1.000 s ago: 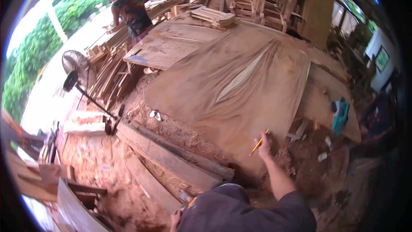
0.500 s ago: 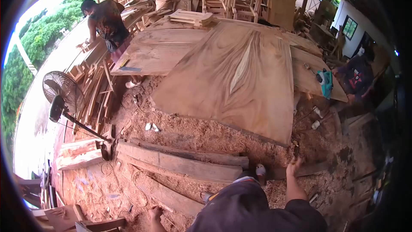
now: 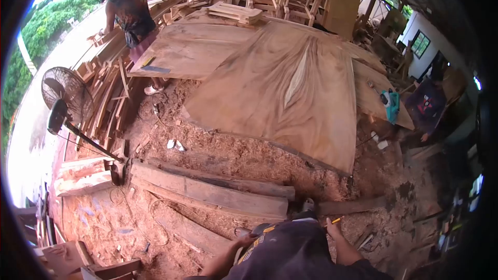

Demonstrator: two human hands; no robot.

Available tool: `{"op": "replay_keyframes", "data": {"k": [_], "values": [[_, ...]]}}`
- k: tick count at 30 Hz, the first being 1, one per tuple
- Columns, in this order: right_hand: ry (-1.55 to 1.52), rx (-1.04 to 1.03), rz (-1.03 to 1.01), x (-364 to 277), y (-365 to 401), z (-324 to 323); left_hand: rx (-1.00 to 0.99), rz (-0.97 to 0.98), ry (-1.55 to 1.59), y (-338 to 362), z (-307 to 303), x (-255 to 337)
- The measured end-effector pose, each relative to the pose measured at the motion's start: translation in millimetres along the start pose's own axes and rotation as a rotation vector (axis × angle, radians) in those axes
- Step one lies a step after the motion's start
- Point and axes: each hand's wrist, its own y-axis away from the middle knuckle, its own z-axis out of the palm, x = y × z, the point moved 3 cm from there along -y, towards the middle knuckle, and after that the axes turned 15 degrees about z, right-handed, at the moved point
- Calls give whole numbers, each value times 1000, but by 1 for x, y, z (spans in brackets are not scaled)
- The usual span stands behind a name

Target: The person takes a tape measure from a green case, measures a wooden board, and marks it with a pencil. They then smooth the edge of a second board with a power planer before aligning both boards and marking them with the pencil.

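Right hand (image 3: 332,228) low, close against my side, fingers pinched on a yellow pencil (image 3: 336,221). The pencil's tip stuck out up and to the right of the knuckles, over the sawdust floor (image 3: 394,202). It touched no wood.

Left hand (image 3: 244,239) drawn in at my waist, against the dark shirt (image 3: 290,251). Fingers looked curled, with something orange-yellow just beside them at the shirt's edge. I could not tell whether the hand gripped it or only rested there.

The big wood slab (image 3: 290,88) lay ahead of me, well apart from both hands, a pale streak of grain running down its middle. Its near corner sat above the sawdust, to the upper right of my pencil hand. Between me and the slab, long planks (image 3: 207,192) lay on the floor, side by side and partly sunk in shavings.

A teal power tool (image 3: 391,103) sat on a thinner board (image 3: 373,93) at the slab's right edge. A standing fan (image 3: 65,98) stood far left, beside stacked offcuts.

One person (image 3: 127,10) bent over timber at the far left, back turned. A second person (image 3: 428,106) in a dark top was at the right, near the teal tool.
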Motion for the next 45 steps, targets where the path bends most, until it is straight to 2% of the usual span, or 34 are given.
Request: {"op": "replay_keyframes", "data": {"k": [2,3,4,6,7,9,10,12,14,16,18,21,24,25,26,28,29,31,32,36,39,41,42,43,45], "values": [[-50,-138,125,14,-17,-18,24,110,-214,0,-19,-3],[-7,-41,48,3,3,-36,191,-114,45,10,-25,6],[-48,-86,59,8,1,-34,352,-341,289,30,-43,45],[-149,-179,82,13,-3,-30,526,-294,429,53,-52,35],[-79,-145,57,30,-27,-16,610,-268,494,61,-56,32],[60,-77,11,63,-75,17,718,-289,347,73,-64,39],[128,-20,-47,57,-69,16,772,-302,274,81,-65,39],[268,85,-167,40,-46,17,883,-328,363,94,-64,11],[320,81,-288,41,-49,24,977,-374,416,118,-70,-6],[301,65,-365,41,-55,30,1076,-507,395,138,-70,-30],[204,-250,-158,-24,35,-28,1136,-461,455,149,-73,-37],[101,-278,-97,-40,53,-40,1093,-517,423,154,-82,-35],[171,-278,-98,-39,45,-34,1106,-282,563,158,-83,-38],[311,-239,-164,-37,37,-31,986,-413,528,158,-85,-41],[300,-241,-156,-47,51,-35,948,-401,629,157,-87,-36],[278,-241,-134,-66,79,-52,871,-501,534,144,-84,-26],[302,-89,-282,-29,29,-23,833,-514,488,138,-84,-24],[228,-244,-196,-32,32,-22,757,-543,402,128,-82,-30],[191,-319,-154,-32,31,-22,750,-535,413,125,-81,-26],[183,-310,-199,-35,30,-17,782,-534,396,117,-83,-17],[186,-384,-69,-42,41,-8,824,-537,355,117,-92,-6],[261,-255,-212,-16,-5,25,814,-528,267,123,-98,-15],[302,-195,-281,3,-19,38,843,-483,362,127,-99,-21],[306,-301,-169,-8,-6,28,871,-455,392,130,-102,-24],[313,-189,-193,-3,-14,37,931,-425,432,139,-106,-22]]}}
